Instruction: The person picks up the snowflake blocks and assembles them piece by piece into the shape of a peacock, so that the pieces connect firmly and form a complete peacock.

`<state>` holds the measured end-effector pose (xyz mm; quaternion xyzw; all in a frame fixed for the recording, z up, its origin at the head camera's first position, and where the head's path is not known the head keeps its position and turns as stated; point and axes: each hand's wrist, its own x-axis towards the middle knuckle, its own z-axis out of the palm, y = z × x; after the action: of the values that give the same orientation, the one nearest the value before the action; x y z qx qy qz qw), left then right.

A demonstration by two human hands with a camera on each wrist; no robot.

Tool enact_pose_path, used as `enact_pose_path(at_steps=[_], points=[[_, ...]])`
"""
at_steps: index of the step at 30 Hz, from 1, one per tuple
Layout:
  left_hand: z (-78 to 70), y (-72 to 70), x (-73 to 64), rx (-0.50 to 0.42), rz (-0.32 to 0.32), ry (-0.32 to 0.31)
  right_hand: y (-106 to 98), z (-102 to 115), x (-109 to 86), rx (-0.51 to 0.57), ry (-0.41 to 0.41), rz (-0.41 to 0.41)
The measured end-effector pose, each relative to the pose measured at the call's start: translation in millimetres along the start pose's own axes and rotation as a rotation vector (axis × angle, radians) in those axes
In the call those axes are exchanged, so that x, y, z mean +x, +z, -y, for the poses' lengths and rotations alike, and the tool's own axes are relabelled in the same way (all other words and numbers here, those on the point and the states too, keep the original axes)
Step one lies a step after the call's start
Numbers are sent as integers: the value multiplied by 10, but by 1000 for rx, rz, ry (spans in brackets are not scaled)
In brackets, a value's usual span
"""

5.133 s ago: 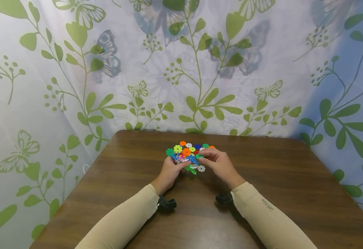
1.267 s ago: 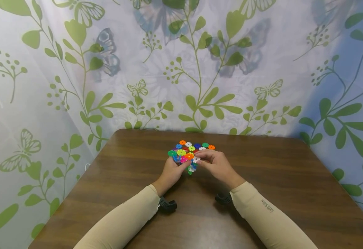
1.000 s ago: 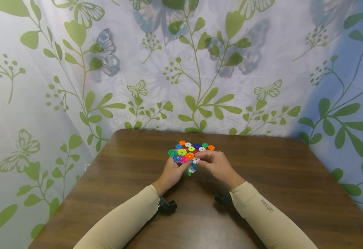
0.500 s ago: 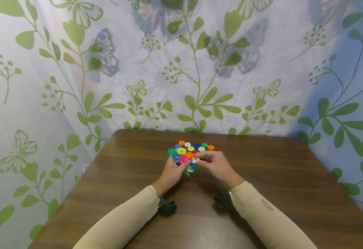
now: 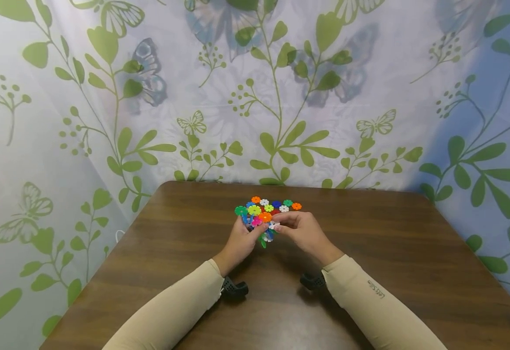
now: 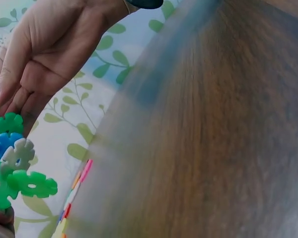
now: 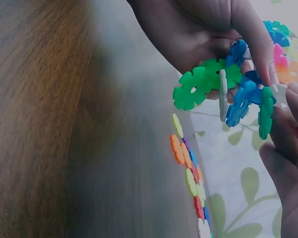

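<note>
Centrally in the head view, the left hand [image 5: 238, 239] grips a multicoloured cluster of flower-shaped plastic discs [image 5: 265, 217]; the right hand [image 5: 308, 233] pinches a white flower-shaped disc [image 5: 274, 225] at its edge. More coloured discs [image 5: 269, 208] lie beyond on the brown table [image 5: 377, 238].

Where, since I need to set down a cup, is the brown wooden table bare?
Widest: the brown wooden table, right of the right hand and beige fabric right sleeve, to its edge. Another: left of the left hand and beige left sleeve. Crowded: the far middle, where multicoloured plastic flower discs lie beyond the joined flower discs both hands hold.
</note>
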<state>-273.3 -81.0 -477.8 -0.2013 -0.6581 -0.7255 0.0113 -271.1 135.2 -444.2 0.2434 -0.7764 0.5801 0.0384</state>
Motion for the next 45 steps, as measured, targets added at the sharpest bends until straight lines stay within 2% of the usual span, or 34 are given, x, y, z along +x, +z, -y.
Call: enact_pose_path(at_steps=[3,7,12,15,19,24,27,32,38,41,45], points=[[20,0,18,7,-11,-14,-11,-8,4,-2,5,3],[79,2,56,-29,-36,-31,-68,-33,25,-9,-6,8],[137,-11,113,-135,-149,-85,-224,-154,72,-110,-8,-89],[137,-27,134,-222,-200,-109,-315,-280,88,-212,49,-108],[112,-33,138,-310,-210,-130,-389,-471,93,-385,116,4],[100,-20,152,-367,-205,-134,-427,-615,96,-608,53,162],[107,-14,161,-389,-204,-123,-419,-615,91,-665,18,172],[104,-12,144,-405,-191,-112,-377,-588,69,-637,-4,93],[100,-34,116,-371,-189,-124,-354,-543,66,-523,51,94],[97,-37,116,-367,-179,-109,-347,-499,78,-390,56,57],[78,-34,112,-370,-171,-107,-332,-378,86,-108,56,-8]])
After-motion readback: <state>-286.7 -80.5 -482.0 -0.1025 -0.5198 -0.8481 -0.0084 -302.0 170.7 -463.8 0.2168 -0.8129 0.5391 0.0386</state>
